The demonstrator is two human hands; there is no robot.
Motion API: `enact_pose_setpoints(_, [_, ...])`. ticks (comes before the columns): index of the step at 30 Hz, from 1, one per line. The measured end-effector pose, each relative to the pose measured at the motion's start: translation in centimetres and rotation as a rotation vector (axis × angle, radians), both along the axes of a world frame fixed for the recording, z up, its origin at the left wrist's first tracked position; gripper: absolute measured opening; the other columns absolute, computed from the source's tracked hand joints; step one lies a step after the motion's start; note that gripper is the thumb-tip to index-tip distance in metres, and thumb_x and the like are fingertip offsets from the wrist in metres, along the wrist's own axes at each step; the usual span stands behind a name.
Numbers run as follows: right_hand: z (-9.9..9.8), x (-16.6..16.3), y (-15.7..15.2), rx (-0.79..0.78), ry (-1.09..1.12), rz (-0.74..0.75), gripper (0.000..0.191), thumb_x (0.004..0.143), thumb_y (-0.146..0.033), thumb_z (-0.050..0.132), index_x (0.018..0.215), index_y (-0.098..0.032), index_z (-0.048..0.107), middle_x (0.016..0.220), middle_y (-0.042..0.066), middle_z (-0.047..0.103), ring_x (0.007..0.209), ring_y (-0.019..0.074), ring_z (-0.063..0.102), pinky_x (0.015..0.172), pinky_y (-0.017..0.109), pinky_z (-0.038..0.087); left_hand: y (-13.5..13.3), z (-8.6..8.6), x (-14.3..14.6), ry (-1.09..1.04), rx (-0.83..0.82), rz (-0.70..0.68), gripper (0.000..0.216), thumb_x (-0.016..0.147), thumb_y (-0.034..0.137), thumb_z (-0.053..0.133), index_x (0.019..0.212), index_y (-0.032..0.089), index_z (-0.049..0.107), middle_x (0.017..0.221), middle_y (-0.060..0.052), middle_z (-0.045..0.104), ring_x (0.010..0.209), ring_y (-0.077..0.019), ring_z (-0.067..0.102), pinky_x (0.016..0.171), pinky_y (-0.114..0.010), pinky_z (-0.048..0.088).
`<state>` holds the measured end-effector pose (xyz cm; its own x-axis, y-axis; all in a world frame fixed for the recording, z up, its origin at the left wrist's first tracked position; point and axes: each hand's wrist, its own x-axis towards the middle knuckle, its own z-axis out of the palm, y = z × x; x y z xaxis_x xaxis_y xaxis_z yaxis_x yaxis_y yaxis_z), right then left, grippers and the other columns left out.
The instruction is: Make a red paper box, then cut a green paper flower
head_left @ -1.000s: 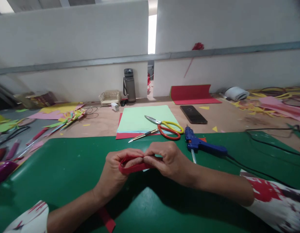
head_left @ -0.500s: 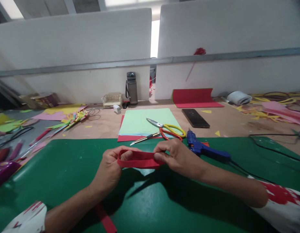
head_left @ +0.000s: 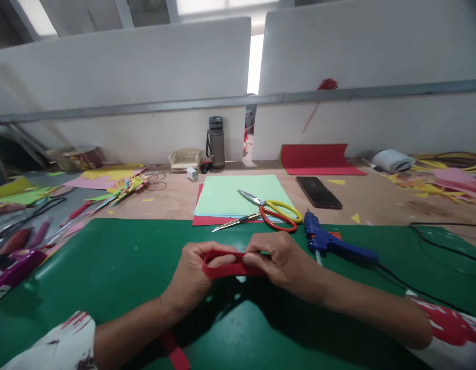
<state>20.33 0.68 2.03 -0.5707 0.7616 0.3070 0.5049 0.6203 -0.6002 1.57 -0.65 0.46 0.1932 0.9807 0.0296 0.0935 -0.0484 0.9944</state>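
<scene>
Between my two hands, above the green mat (head_left: pixel 118 267), is a red paper strip (head_left: pixel 228 269) bent into a flat loop. My left hand (head_left: pixel 195 275) grips its left end, with the thumb inside the loop. My right hand (head_left: pixel 278 259) pinches the loop further right between thumb and fingers, and its right end is hidden in that hand. Another red strip (head_left: pixel 175 352) lies on the mat below my left forearm, partly covered by it. Just beyond my hands are scissors (head_left: pixel 271 208) with red and yellow handles and a craft knife (head_left: pixel 236 222).
A blue glue gun (head_left: pixel 334 244) with a cord lies right of my right hand. Behind are stacked coloured paper sheets (head_left: pixel 218 192), a phone (head_left: pixel 318 192), a dark bottle (head_left: pixel 217 144) and folded red paper (head_left: pixel 318 159). Tools and paper scraps crowd the left, including a purple glue gun (head_left: pixel 20 270).
My left hand has moved right, closer to my right hand, and its thumb reaches further along inside the loop. The whole view has shifted slightly.
</scene>
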Motion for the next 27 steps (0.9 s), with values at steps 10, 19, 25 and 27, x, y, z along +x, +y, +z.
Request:
enact_pose_setpoints(10, [0.7, 0.1, 0.1, -0.001, -0.048, -0.022, 0.022, 0.085, -0.013, 0.046, 0.067, -0.014, 0.058, 0.062, 0.001, 0.057, 0.056, 0.0107, 0.05, 0.053, 0.022, 0.034, 0.2, -0.3, -0.3, -0.044, 0.012, 0.017, 0.011, 0.077, 0.025, 0.068, 0.078, 0.015, 0.073, 0.073, -0.004, 0.073, 0.066, -0.0118, 0.062, 0.064, -0.019, 0.047])
enact_pose_setpoints(19, [0.6, 0.7, 1.1, -0.094, -0.114, -0.089, 0.021, 0.085, -0.016, 0.047, 0.068, -0.016, 0.059, 0.065, 0.001, 0.061, 0.061, 0.0126, 0.053, 0.057, 0.024, 0.037, 0.7, -0.2, -1.5, -0.09, 0.0, 0.026, 0.018, 0.082, 0.029, 0.063, 0.08, 0.014, 0.071, 0.074, -0.005, 0.071, 0.066, -0.0118, 0.059, 0.063, -0.019, 0.044])
enact_pose_setpoints(25, [0.1, 1.1, 2.0, -0.163, -0.081, -0.166, 0.027, 0.088, -0.028, 0.046, 0.065, -0.018, 0.056, 0.063, -0.001, 0.058, 0.059, 0.0136, 0.05, 0.056, 0.025, 0.035, 1.4, -0.5, -2.1, -0.23, -0.06, 0.018, 0.023, 0.08, 0.034, 0.065, 0.08, 0.011, 0.069, 0.067, -0.003, 0.067, 0.059, -0.0096, 0.055, 0.057, -0.019, 0.041])
enact_pose_setpoints(27, [0.0, 1.4, 2.4, -0.208, -0.098, -0.152, 0.027, 0.089, -0.029, 0.044, 0.066, -0.019, 0.055, 0.064, -0.001, 0.057, 0.06, 0.0138, 0.048, 0.054, 0.025, 0.034, 1.7, -0.8, -2.1, -0.286, -0.079, 0.017, 0.025, 0.079, 0.035, 0.066, 0.079, 0.01, 0.068, 0.066, -0.003, 0.066, 0.057, -0.0089, 0.054, 0.057, -0.019, 0.04])
